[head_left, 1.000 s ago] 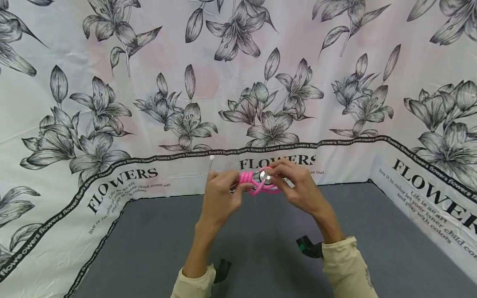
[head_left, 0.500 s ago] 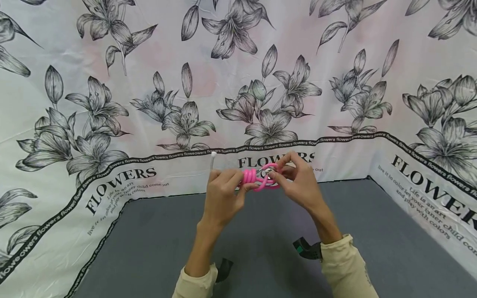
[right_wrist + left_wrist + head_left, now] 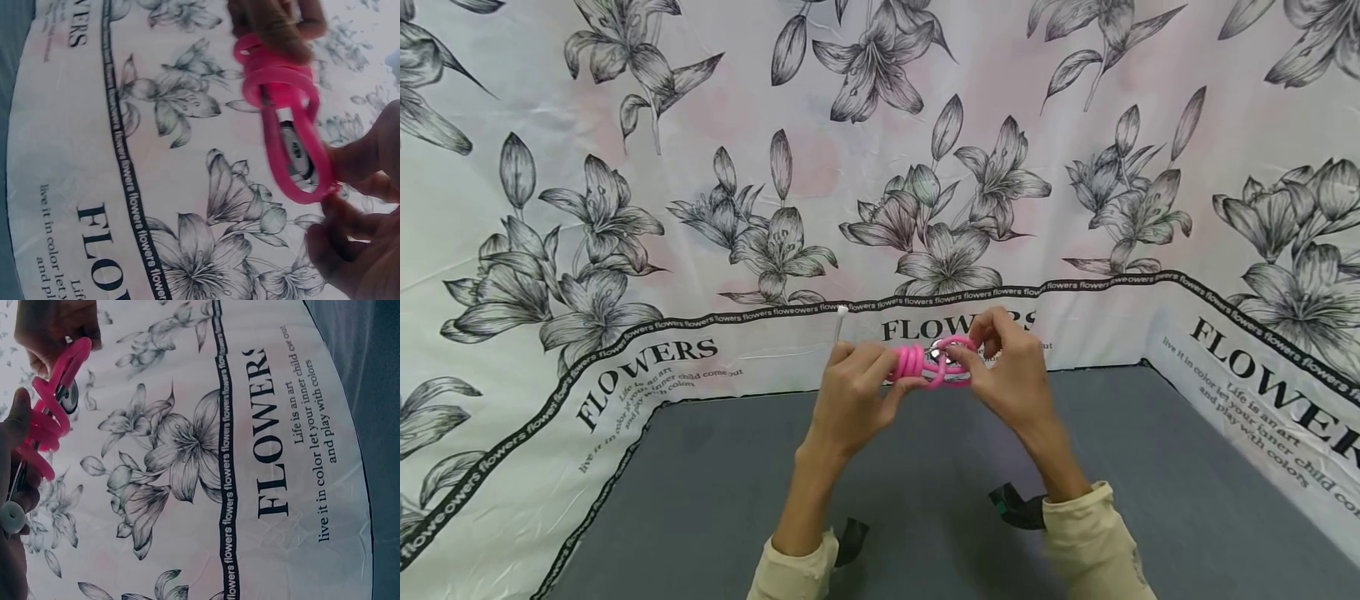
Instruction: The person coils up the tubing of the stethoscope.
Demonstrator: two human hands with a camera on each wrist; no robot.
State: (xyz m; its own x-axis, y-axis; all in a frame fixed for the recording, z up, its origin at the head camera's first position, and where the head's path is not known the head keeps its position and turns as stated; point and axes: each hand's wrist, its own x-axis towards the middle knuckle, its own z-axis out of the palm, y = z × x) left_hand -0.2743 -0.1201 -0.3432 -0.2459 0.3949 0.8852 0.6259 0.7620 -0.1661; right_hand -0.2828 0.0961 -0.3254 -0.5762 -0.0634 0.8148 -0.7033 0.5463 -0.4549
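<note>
A stethoscope with pink tubing (image 3: pixel 912 362) is held up between both hands, its tube wound in several turns around its metal part. The left hand (image 3: pixel 853 404) grips the wound end. Above that fist a metal ear tube sticks up, with a white ear tip (image 3: pixel 842 311); the left wrist view also shows a pale ear tip (image 3: pixel 12 517) close by. The right hand (image 3: pixel 1018 379) pinches the looped far end of the tubing between thumb and fingers. Inside this loop sits the round silver chest piece (image 3: pixel 297 150). The fingers partly cover the coils.
Below the hands lies a dark grey tabletop (image 3: pixel 925 492). A white cloth with printed flowers (image 3: pixel 947 258) hangs behind the table and along its sides. Black straps (image 3: pixel 1018 507) stick out at both wrists.
The stethoscope and both hands have shifted slightly right. The right fingers have moved from over the chest piece to the end of the pink loop. The left hand keeps its grip.
</note>
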